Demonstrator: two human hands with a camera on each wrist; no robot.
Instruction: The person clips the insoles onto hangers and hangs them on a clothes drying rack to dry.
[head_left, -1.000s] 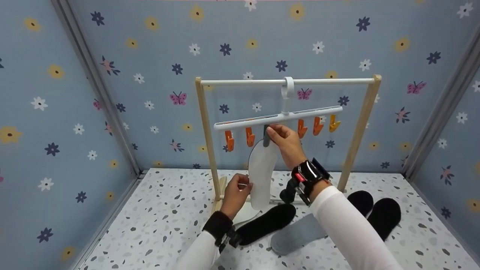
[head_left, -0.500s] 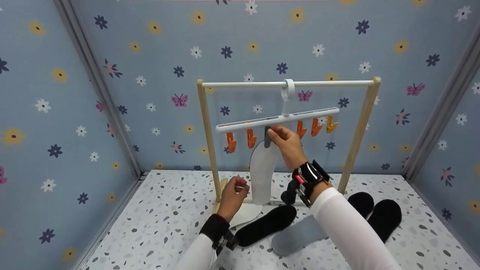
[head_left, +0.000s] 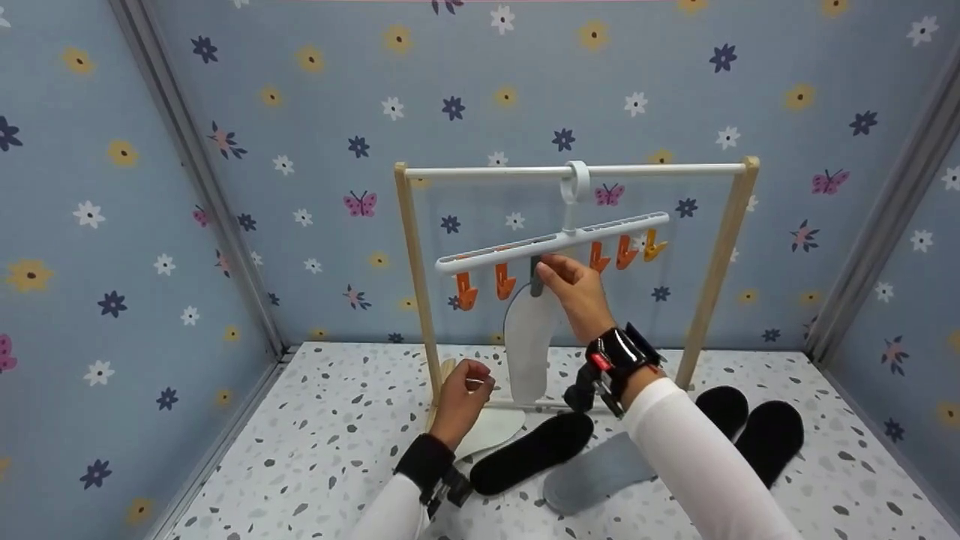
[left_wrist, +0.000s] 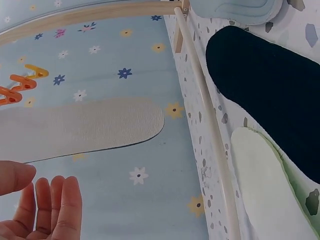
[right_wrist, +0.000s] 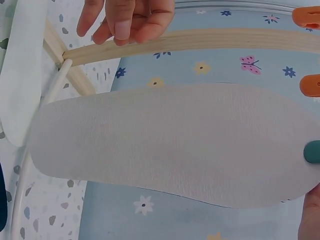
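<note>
A whitish insole (head_left: 529, 352) hangs toe up from a dark green clip (head_left: 536, 281) on the white hanger (head_left: 487, 259). Pinching that clip from the right is my right hand (head_left: 579, 294); its fingers are mostly out of the right wrist view, where the insole (right_wrist: 175, 145) fills the middle. My left hand (head_left: 461, 397) floats left of the insole's lower end, fingers loosely curled, apart from it and holding nothing. The left wrist view shows a gap between these fingers (left_wrist: 67, 210) and the insole (left_wrist: 100, 127). Orange clips (head_left: 505, 283) and a yellow clip (head_left: 653, 247) line the tilted hanger.
The hanger hooks over the white rod (head_left: 480, 172) of a wooden-legged rack (head_left: 720, 262). Below lie a pale insole (head_left: 491, 433), a black insole (head_left: 534, 454) and a grey-blue insole (head_left: 596, 476). Two more black insoles, one the nearer insole (head_left: 770, 442), lie at right.
My left hand has let go of the insole's lower edge and moved left and down. The hanger has turned slightly, its right end shifting left. My right hand stays at the green clip.
</note>
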